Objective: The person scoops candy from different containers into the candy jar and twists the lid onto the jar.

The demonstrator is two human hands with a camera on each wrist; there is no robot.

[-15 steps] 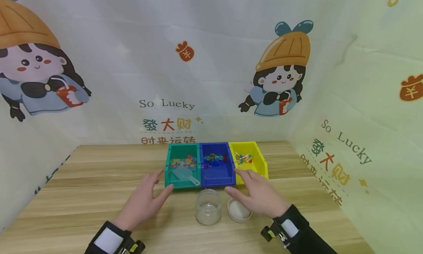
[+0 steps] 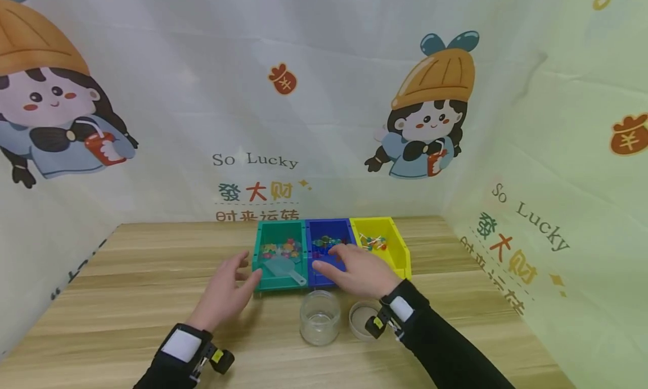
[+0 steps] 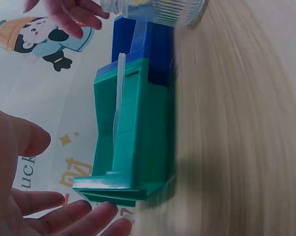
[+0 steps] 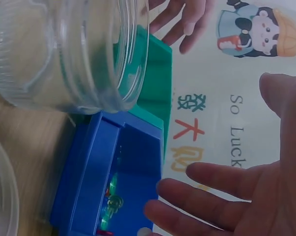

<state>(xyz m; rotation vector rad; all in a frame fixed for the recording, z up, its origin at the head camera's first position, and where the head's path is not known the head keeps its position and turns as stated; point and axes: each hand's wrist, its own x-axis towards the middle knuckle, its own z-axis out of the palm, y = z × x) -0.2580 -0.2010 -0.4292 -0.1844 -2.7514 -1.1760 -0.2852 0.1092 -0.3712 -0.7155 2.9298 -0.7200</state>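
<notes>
My left hand (image 2: 223, 292) hovers beside the near left corner of a green bin (image 2: 257, 268), fingers relaxed and holding nothing. A translucent scoop (image 2: 286, 270) lies in that bin over small colourful pieces (image 2: 288, 247). Over the blue bin (image 4: 84, 172) hangs my right hand (image 2: 361, 274), its fingers loosely spread and nothing in them. Glassy green, blue and red pieces (image 4: 113, 204) lie inside the blue bin. An open clear jar (image 2: 320, 320) stands in front of the bins. Next to it rests a round white lid (image 2: 357, 317), partly hidden by the right wrist's camera.
A yellow bin (image 2: 400, 251) with small coloured-headed sticks (image 2: 373, 243) adjoins the blue bin on the right. All three bins stand in a row on the wood-grain table (image 2: 167, 265). Printed white cloth (image 2: 329, 125) encloses the table at the back and sides.
My right hand has moved left, from the front of the yellow bin to above the blue one. The left hand has shifted only slightly, its fingers a little more bent.
</notes>
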